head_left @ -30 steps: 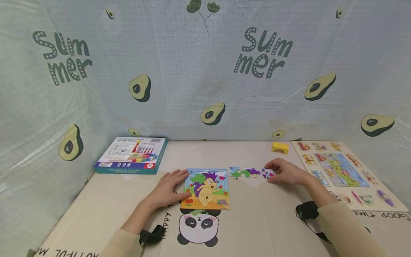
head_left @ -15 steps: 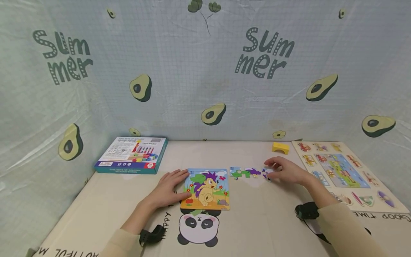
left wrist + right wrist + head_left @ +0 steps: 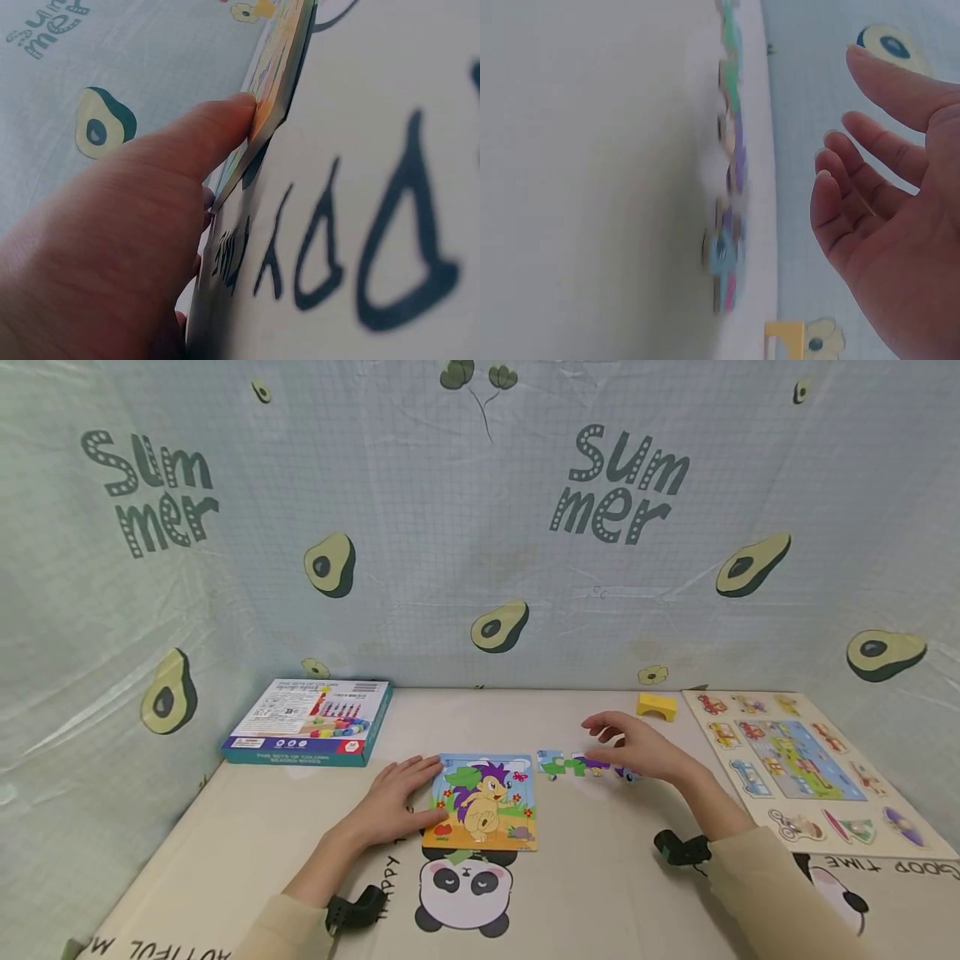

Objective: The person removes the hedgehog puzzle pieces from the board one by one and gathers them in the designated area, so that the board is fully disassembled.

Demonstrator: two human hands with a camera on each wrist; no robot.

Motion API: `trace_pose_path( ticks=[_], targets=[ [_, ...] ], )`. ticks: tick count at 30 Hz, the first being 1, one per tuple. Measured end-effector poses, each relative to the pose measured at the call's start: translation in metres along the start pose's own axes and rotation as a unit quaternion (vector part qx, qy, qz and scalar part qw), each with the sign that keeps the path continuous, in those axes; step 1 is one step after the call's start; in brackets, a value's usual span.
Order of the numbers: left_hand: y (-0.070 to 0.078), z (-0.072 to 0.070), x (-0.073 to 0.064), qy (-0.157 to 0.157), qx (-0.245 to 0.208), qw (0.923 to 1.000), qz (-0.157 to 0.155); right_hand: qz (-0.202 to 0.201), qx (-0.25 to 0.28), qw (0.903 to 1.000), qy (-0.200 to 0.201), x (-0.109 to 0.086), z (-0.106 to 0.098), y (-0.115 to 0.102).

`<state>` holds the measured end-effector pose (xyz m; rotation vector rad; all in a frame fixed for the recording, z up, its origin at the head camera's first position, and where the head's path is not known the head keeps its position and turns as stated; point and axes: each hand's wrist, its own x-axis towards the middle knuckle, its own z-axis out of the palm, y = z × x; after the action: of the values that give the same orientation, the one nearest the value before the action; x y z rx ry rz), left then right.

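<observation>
- Head view: a left hand [image 3: 396, 802] lies with fingers spread over the left edge of a square puzzle board [image 3: 483, 814] printed with a purple-spined hedgehog; it grips nothing. The board lies flat on a pale, smooth tablecloth [image 3: 592, 877]. Just beyond its right edge, a short row of knobbly, interlocking-shaped puzzle pieces [image 3: 552, 764] runs rightward. The right hand [image 3: 637, 747] has shifted left along this row since half a second ago, away from the piece at the far end, and hangs above the row, partly hiding it. That piece lies on the cloth, so it seems no piece is being carried. Further off: a glossy teal box [image 3: 303, 727], a yellow arched block [image 3: 656, 706] and a flat picture board [image 3: 806, 760].

- Left wrist view: the thumb rests on the puzzle board's rim; the edge looks thin, pale and straight. The other fingers are mostly hidden.

- Right wrist view: thumb and loosely bent fingers stand well apart, with nothing between them. The blurred pieces show brownish, wood-like edges under bright printed tops.
</observation>
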<state>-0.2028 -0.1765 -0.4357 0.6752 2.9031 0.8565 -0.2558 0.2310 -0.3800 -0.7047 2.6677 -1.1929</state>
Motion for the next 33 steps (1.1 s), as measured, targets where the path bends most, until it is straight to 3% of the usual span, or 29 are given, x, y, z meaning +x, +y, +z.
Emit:
trace_pose_path(
  ticks=[25,33],
  targets=[
    [-0.002,-0.001,-0.002,-0.011,-0.006,0.9998,0.013,-0.058,0.038,0.9967,-0.042,0.049,0.074,-0.062],
    [0.0,-0.003,-0.003,-0.017,-0.001,0.9998,-0.004,-0.062,0.036,0.9949,-0.07,0.057,0.092,-0.071]
  ],
)
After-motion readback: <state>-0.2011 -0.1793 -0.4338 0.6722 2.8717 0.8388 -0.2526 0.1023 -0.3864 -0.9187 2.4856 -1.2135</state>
